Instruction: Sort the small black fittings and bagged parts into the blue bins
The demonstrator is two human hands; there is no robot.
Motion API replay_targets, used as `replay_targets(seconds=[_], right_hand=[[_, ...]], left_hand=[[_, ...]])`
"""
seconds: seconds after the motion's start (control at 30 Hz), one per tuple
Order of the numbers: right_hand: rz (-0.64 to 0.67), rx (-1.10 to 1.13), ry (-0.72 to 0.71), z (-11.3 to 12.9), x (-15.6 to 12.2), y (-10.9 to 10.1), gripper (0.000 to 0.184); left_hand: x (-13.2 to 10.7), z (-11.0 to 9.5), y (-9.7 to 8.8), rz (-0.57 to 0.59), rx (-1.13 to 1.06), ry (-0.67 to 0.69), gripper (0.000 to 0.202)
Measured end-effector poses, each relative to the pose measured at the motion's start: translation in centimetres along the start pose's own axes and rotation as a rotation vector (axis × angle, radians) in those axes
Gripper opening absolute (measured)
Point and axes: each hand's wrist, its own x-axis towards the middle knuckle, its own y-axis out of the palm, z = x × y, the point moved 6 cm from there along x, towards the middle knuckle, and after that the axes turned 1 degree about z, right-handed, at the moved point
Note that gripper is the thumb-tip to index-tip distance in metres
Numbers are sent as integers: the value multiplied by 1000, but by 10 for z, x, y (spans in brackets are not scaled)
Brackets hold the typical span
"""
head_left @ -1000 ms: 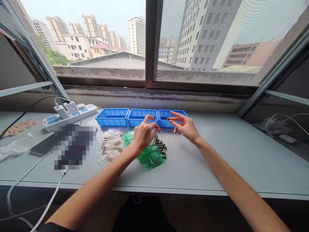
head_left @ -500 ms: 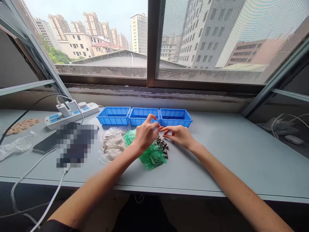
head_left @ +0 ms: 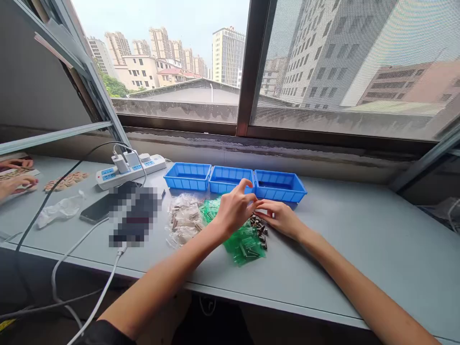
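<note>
My left hand (head_left: 234, 209) is closed in a pinch, raised over the green plastic packets (head_left: 247, 245) with slim metal pieces in them. Close against it, my right hand (head_left: 282, 218) also pinches, and the fingertips of both meet. Whatever lies between them is too small to make out. Below the fingers is a heap of dark metal screw-like parts (head_left: 261, 230), partly covered by my hands. Clear plastic packets (head_left: 185, 218) with small contents lie left of the green ones. Three blue bins stand in a row just behind: left (head_left: 187, 182), middle (head_left: 219, 187) and right (head_left: 282, 192).
At the left are a white power strip (head_left: 153, 166) with plugs, dark phones (head_left: 94, 208), cables and a crumpled clear bag (head_left: 61, 211). Beyond them are wooden pieces (head_left: 66, 181) and another person's hands (head_left: 17, 184). A window with a dark frame (head_left: 246, 96) rises behind the table.
The view has swung left and tilted, so the scene sits further right and another person's hands show at the left edge. My hands stay together over the heap, fingers still pinched.
</note>
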Motion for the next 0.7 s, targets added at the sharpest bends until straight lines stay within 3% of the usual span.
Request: replay_targets(seconds=[0.27, 0.53, 0.7], right_hand=[[-20, 36, 0, 2, 0, -2, 30], [-10, -93, 18, 4, 1, -10, 10], [-59, -145, 32, 7, 1, -20, 8]], left_hand=[[2, 4, 6, 46, 16, -27, 25], [2, 7, 5, 35, 44, -32, 24], [4, 9, 6, 25, 71, -61, 30]])
